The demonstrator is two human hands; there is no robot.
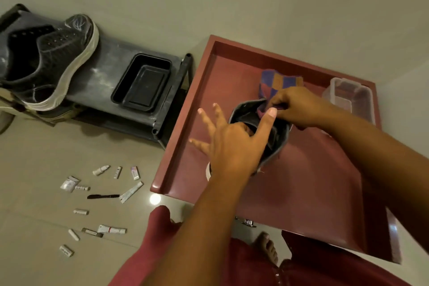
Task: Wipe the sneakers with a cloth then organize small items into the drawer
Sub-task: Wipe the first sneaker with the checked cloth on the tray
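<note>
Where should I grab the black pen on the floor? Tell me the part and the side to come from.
Judging by its pose, pinch the black pen at mid-barrel, coming straight down from above. It lies flat on the floor, and its right tip sits close to a white packet, so the middle is freest.

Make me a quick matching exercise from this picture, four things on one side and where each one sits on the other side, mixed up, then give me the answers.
Things:
1. sneaker
2. black tray
3. clear plastic box
4. black pen

Places:
A. lying on the floor among small tubes and packets
B. in the far right corner of the red drawer
C. on the left end of the dark rack
D. on the right end of the dark rack

Pairs: 1-C, 2-D, 3-B, 4-A
</note>
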